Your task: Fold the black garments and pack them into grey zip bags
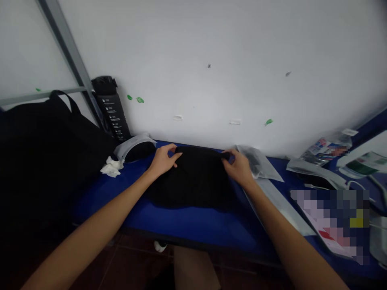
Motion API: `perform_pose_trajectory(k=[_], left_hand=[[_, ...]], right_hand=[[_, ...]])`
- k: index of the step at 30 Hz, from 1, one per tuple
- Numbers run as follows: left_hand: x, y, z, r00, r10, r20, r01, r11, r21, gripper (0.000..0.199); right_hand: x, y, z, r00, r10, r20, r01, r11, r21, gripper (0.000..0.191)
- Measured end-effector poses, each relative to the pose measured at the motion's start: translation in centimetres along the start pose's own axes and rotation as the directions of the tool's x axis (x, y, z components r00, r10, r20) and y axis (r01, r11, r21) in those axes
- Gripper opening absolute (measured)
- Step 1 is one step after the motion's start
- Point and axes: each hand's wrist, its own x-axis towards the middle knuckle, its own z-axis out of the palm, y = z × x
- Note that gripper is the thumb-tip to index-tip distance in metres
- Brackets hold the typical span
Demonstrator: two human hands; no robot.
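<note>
A black piece of cloth (196,179), perhaps a garment, lies spread on the blue surface (193,221). Its exact kind is hard to make out in the dim light. My left hand (165,159) pinches its far left corner between thumb and fingers. At the far right corner, my right hand (237,163) grips the same cloth, with a small dark fold bunched at the fingertips. The far edge runs nearly straight between both hands, close to the wall.
Left of the cloth are a crumpled tissue (112,166), a frosted pouch (136,147), a tall black bottle (110,108) and a large black bag (45,161). To the right lie plastic bags (261,163), a clear bottle (328,147) and a blurred-out item (335,225). A white wall (211,80) stands behind.
</note>
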Motion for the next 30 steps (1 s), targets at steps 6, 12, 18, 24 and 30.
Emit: perform_pose_trajectory(k=[6, 12, 18, 24, 30], left_hand=[[-0.1, -0.6, 0.4, 0.996, 0.027, 0.084, -0.026, 1.000, -0.009, 0.023], [0.0, -0.8, 0.4, 0.973, 0.195, 0.126, -0.201, 0.979, 0.041, 0.014], [-0.2, -0.7, 0.4, 0.962, 0.252, 0.110, -0.266, 0.954, 0.141, 0.020], [-0.1, -1.0, 0.0, 0.961, 0.234, 0.147, -0.270, 0.910, 0.314, 0.021], [0.0, -1.9, -0.3, 0.955, 0.204, 0.216, -0.272, 0.893, 0.358, 0.013]], right_hand=[[-0.2, 1.1, 1.3, 0.966, 0.191, 0.172, -0.233, 0.932, 0.277, 0.027], [0.2, 1.5, 1.2, 0.999, 0.002, 0.032, -0.006, 0.994, 0.110, 0.025], [-0.2, 0.2, 0.7, 0.994, -0.109, 0.028, 0.108, 0.994, 0.020, 0.016], [-0.6, 0.0, 1.0, 0.983, -0.137, 0.120, 0.138, 0.990, -0.002, 0.013], [-0.8, 0.5, 1.0, 0.965, -0.149, 0.217, 0.167, 0.984, -0.069, 0.016]])
